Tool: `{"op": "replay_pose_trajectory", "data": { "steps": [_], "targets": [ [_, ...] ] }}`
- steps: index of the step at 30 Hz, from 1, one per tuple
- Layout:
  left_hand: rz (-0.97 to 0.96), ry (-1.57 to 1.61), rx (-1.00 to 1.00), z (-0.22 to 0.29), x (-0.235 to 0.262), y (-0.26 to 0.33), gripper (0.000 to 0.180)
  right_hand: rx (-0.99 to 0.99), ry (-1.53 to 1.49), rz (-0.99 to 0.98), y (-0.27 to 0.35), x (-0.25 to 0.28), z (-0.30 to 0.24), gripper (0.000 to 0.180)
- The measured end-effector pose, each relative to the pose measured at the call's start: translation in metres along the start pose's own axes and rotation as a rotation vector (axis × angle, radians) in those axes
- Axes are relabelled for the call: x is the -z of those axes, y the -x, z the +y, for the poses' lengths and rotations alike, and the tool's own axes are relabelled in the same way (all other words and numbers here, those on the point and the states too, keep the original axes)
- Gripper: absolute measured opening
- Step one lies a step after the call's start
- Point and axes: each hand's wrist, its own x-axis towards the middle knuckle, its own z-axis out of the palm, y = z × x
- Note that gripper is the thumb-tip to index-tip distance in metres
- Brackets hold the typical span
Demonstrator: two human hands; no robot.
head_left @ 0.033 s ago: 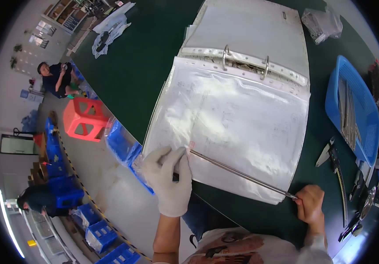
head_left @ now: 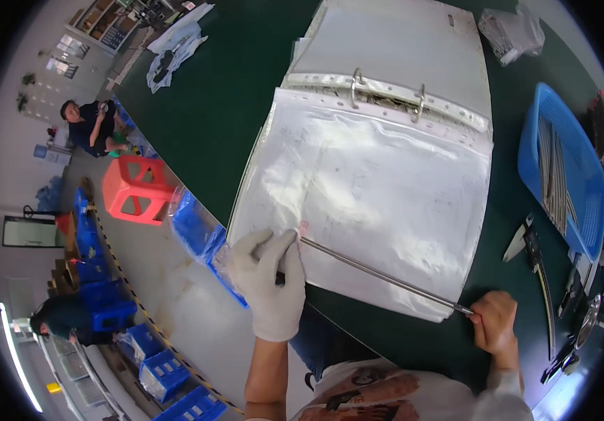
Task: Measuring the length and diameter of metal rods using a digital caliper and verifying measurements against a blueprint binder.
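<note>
A long, thin metal rod lies slantwise above the lower part of an open ring binder. My bare right hand is closed around its right end, beside the binder's lower right corner. At the other end is my left hand in a white glove, fingers bent, with the fingertips meeting at the rod's tip. A small dark patch shows between the gloved fingers; I cannot make out what it is. Beneath the rod, a shiny clear sleeve covers a sheet with faint drawing lines and a small reddish mark near the tip.
On the dark green table, a blue plastic basket at the right holds several metal rods. Calipers and other tools lie near it. A clear bag sits at the far right. A red stool and two people are off to the left.
</note>
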Motion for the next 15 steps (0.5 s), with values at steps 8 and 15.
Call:
{"op": "replay_pose_trajectory", "data": {
  "steps": [8,15],
  "targets": [
    [0.161,0.137,0.001,-0.017,-0.027,0.015,0.019,-0.016,-0.036,0.048,-0.009,0.0,-0.009,0.023],
    [0.222,0.17,0.0,-0.02,-0.031,0.013,0.019,-0.026,-0.024,0.085,-0.005,-0.008,-0.012,0.015]
  ]
}}
